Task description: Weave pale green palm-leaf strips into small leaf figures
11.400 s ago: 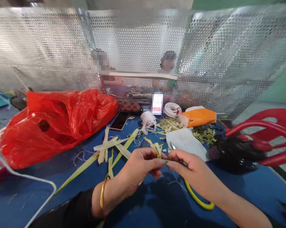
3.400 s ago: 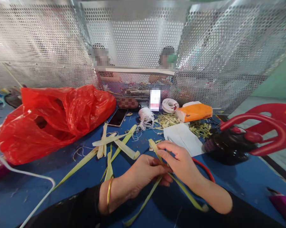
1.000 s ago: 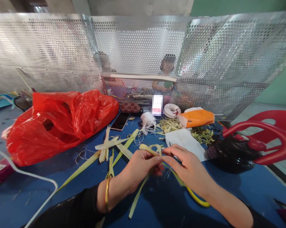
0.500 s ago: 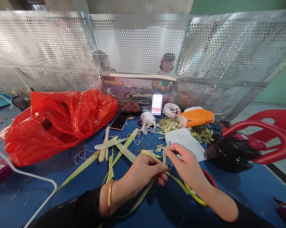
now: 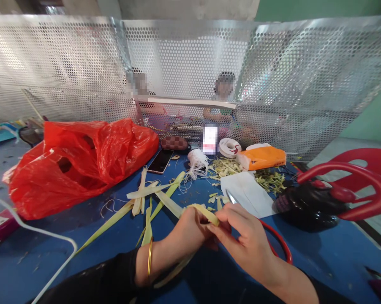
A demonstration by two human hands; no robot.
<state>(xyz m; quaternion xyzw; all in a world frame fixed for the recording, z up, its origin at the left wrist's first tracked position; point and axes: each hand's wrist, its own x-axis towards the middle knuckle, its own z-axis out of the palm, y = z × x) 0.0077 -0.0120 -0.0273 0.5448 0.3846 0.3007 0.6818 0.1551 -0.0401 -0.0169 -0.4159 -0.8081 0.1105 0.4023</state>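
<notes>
A pale yellow-green leaf strip (image 5: 206, 213), which looks like plant husk, curves over the fingers of my left hand (image 5: 187, 230). That hand is closed around it, and a longer end hangs below the wrist. My right hand (image 5: 246, 236) pinches the strip's tip with thumb and fingers, close against the left hand. Beneath my right hand lies a pair of scissors (image 5: 285, 249), its red handle loop and a bit of silver blade showing while the rest is covered. Several loose husk strips (image 5: 167, 202) lie crossed on the table left of my hands.
On the blue table (image 5: 108, 257) are a red plastic bag (image 5: 83, 169), a phone (image 5: 160, 161), white thread (image 5: 197, 162), a ribbon spool (image 5: 230, 147), an orange packet (image 5: 262, 157), white paper (image 5: 249, 192) and a black kettle (image 5: 307, 207). A perforated metal screen (image 5: 184, 55) stands behind; two people sit beyond it.
My right hand has come down and left against my left hand, onto the strip's tip. The strip now bends over the left fingers. The scissors' blade has come into view beyond the right hand.
</notes>
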